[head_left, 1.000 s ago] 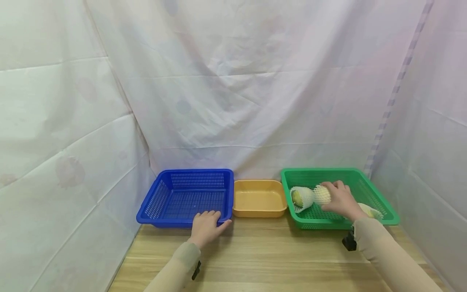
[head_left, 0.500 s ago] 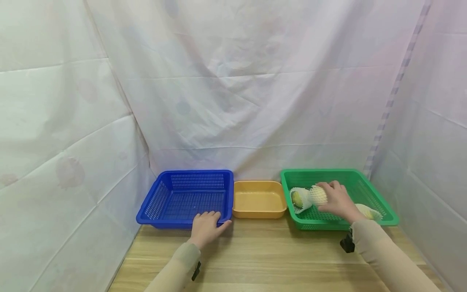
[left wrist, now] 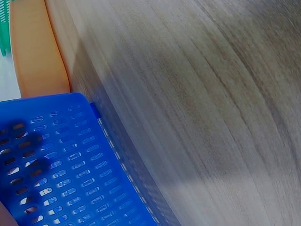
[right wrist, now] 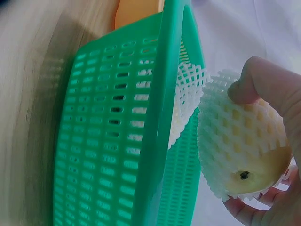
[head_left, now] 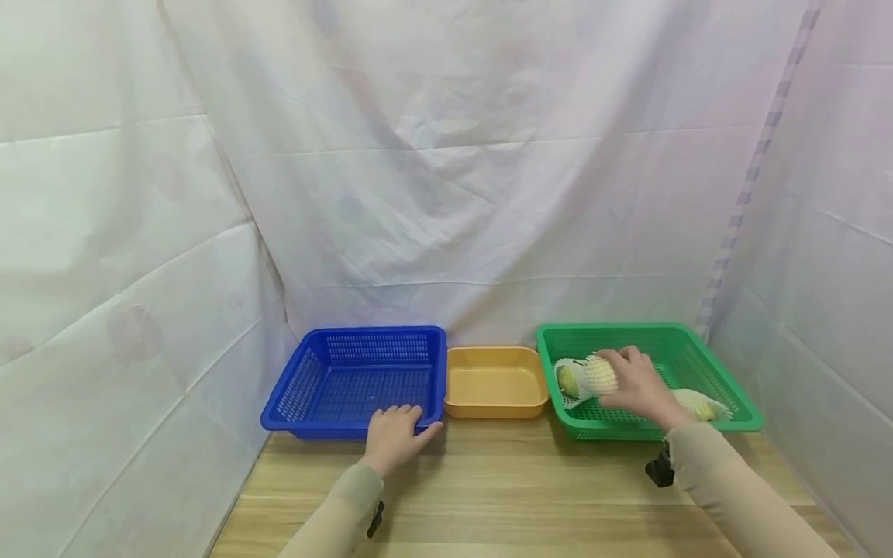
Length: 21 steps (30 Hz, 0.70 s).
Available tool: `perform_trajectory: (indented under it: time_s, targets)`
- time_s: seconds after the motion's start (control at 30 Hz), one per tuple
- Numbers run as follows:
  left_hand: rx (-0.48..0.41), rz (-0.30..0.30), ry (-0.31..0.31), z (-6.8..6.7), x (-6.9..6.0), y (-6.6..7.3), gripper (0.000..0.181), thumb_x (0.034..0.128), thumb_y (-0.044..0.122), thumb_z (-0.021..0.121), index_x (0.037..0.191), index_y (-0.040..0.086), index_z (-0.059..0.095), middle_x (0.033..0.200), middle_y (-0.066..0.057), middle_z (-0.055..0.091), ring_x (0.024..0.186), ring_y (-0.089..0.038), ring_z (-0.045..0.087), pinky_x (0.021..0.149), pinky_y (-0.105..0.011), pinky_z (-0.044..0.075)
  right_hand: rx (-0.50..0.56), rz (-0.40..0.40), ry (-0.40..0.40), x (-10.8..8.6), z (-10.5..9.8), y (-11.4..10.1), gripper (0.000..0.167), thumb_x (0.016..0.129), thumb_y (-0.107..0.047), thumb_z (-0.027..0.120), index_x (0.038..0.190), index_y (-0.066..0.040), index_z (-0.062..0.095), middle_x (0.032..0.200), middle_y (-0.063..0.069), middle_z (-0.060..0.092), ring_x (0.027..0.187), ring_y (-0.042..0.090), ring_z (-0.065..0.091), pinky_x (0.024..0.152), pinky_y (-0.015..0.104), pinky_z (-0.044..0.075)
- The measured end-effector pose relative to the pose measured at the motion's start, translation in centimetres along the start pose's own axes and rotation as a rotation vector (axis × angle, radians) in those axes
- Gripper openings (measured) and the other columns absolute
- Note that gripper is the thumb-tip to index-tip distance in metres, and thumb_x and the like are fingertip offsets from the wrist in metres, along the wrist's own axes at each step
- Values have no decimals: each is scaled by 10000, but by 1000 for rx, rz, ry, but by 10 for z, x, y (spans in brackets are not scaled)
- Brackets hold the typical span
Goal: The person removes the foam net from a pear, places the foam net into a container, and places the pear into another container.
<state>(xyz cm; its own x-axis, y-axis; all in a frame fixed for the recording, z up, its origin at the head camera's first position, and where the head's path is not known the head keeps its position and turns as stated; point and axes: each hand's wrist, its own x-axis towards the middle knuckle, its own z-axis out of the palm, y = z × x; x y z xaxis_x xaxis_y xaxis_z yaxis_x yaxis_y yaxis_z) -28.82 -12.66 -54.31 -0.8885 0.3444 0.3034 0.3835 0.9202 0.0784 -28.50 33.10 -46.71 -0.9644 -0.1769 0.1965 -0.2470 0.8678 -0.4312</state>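
Note:
My right hand (head_left: 638,387) holds a yellowish pear (right wrist: 258,172) in a white foam net, thumb on one side and fingers on the other. It is over the left part of the green basket (head_left: 725,372). Close beside it, a second netted pear (head_left: 568,380) lies in that basket, its green skin showing at the net's opening. A further netted fruit (head_left: 701,405) rests near the basket's front right, partly behind my wrist. My left hand (head_left: 394,435) is hooked over the front rim of the blue basket (head_left: 321,425); dark finger shapes show through its holes in the left wrist view.
An orange-yellow tray (head_left: 497,411) stands between the two baskets. All three containers sit on a wood-grain table (head_left: 502,488). White cloth (head_left: 460,209) hangs behind them and at both sides.
My right hand and the netted pear have shifted slightly left, towards the pear at the basket's left side. More of the fruit at the front right shows. The left hand stays put.

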Motion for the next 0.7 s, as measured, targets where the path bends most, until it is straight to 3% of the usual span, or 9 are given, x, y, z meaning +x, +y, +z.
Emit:
perform_trajectory:
  time_s: [0.7]
  targets:
    - [-9, -4, -5, -1, 0, 0, 593, 880, 662, 512, 1093, 142, 703, 1091, -73, 688, 1015, -313, 629, 896, -577, 444, 8, -68, 20, 1, 5, -28, 787, 711, -154, 799, 1415, -113, 450, 1278, 214, 384, 1092, 389, 394, 708, 487, 437]
